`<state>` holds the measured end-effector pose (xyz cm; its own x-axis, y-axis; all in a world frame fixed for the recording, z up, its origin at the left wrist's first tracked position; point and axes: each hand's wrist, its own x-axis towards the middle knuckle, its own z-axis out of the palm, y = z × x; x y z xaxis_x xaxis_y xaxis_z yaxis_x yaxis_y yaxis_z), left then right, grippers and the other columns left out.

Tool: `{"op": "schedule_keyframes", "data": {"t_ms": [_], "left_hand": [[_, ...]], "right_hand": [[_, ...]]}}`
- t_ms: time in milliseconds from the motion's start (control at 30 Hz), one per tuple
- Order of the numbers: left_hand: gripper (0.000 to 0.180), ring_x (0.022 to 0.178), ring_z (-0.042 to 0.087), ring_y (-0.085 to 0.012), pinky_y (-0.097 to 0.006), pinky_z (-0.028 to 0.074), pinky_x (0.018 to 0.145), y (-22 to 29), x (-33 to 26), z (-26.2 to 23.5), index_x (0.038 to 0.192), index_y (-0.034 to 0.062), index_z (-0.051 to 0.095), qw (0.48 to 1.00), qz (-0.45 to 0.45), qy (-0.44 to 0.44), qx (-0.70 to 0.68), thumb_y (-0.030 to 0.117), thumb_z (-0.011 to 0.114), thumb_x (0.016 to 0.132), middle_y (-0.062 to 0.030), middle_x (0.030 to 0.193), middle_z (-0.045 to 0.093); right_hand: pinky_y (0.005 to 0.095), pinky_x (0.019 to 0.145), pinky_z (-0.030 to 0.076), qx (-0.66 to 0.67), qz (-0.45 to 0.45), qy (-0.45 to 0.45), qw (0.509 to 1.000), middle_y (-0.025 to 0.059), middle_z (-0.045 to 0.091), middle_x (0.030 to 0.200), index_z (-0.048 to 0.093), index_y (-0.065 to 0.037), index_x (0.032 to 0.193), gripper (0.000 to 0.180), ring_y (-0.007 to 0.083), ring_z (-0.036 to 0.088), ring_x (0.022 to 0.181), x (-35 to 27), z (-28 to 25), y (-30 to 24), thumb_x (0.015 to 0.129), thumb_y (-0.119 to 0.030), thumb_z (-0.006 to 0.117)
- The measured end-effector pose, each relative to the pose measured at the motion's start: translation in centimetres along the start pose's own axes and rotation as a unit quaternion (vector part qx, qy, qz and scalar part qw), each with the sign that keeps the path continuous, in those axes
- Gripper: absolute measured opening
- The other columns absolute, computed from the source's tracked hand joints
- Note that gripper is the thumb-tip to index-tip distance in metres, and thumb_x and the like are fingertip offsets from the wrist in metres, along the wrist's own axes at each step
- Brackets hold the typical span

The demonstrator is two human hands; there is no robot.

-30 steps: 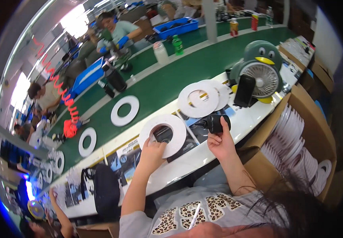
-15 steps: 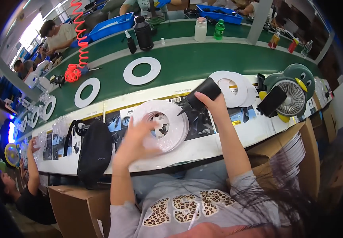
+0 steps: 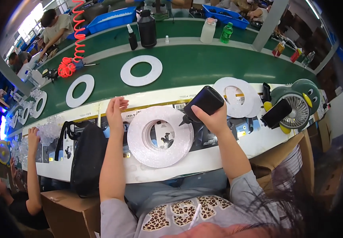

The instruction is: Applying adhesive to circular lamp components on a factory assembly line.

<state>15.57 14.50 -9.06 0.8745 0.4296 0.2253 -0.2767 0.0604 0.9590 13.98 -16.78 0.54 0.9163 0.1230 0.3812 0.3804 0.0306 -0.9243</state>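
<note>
My right hand [image 3: 215, 119] is wrapped around a black squeeze bottle [image 3: 206, 101]. The bottle is tilted, its pointed nozzle down at the right side of a stack of flat white rings [image 3: 139, 144]; I cannot tell whether the tip touches the top ring. Through the stack's hole, printed packaging shows. To the left of the stack, my left hand [image 3: 116, 111] is raised over the far edge of the white work surface, holding nothing, its fingers loosely bent and apart.
More white rings [image 3: 141, 85] lie along the green belt [image 3: 187, 59]. Two overlapping rings [image 3: 255, 99] lie right of the bottle, before a penguin-shaped fan [image 3: 294, 107] with a phone [image 3: 276, 113]. A black bag [image 3: 88, 158] sits left. A co-worker's hand [image 3: 33, 137] is among clear plastic pieces.
My left hand has moved from above the ring stack to the left and away from me. The bottle stays in my right hand, still tilted toward the stack. The whole view has shifted slightly.
</note>
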Motion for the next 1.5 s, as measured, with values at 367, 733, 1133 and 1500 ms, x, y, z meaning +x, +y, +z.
{"op": "schedule_keyframes", "data": {"t_ms": [367, 733, 1133, 1500], "left_hand": [[0.025, 0.069, 0.054, -0.0094, -0.022, 0.045, 0.066, -1.3, 0.0, -0.3, 0.093, 0.0013, 0.06, 0.999, -0.04, 0.004, -0.034, 0.021, 0.045, 0.098, -0.0069, 0.082, 0.064], [0.026, 0.07, 0.055, -0.0097, -0.022, 0.048, 0.067, -1.8, 0.1, -0.5, 0.096, 0.0006, 0.06, 0.999, -0.038, -0.009, -0.01, 0.022, 0.046, 0.098, -0.0065, 0.083, 0.063], [0.026, 0.07, 0.055, -0.0099, -0.022, 0.048, 0.067, -1.9, 0.2, -0.7, 0.097, 0.0, 0.059, 0.999, -0.041, -0.016, -0.006, 0.022, 0.045, 0.099, -0.0073, 0.084, 0.063], [0.024, 0.069, 0.053, -0.0097, -0.022, 0.045, 0.066, -1.5, 0.0, -0.3, 0.094, -0.0009, 0.059, 0.999, -0.048, 0.001, -0.012, 0.019, 0.045, 0.098, -0.008, 0.082, 0.063]], "right_hand": [[0.0253, 0.065, 0.052, -0.043, -0.001, -0.088, 0.995, 0.0065, 0.067, 0.081, 0.063, 0.002, 0.09, 0.024, 0.0108, 0.063, 0.071, -0.5, 0.3, 0.5, 0.072, -0.006, 0.075], [0.0243, 0.063, 0.05, -0.073, -0.01, -0.098, 0.992, 0.0064, 0.066, 0.079, 0.063, 0.002, 0.089, 0.025, 0.0104, 0.061, 0.069, -0.5, 0.6, 0.6, 0.071, -0.008, 0.077], [0.0251, 0.064, 0.051, -0.115, -0.041, -0.104, 0.987, 0.0086, 0.067, 0.08, 0.063, 0.004, 0.092, 0.029, 0.0118, 0.062, 0.071, -0.2, 0.6, 1.1, 0.071, -0.012, 0.077], [0.0247, 0.063, 0.051, -0.083, 0.021, -0.089, 0.992, 0.007, 0.067, 0.079, 0.064, 0.003, 0.089, 0.027, 0.0101, 0.061, 0.068, 0.1, -0.1, 0.6, 0.07, -0.012, 0.078]]}}
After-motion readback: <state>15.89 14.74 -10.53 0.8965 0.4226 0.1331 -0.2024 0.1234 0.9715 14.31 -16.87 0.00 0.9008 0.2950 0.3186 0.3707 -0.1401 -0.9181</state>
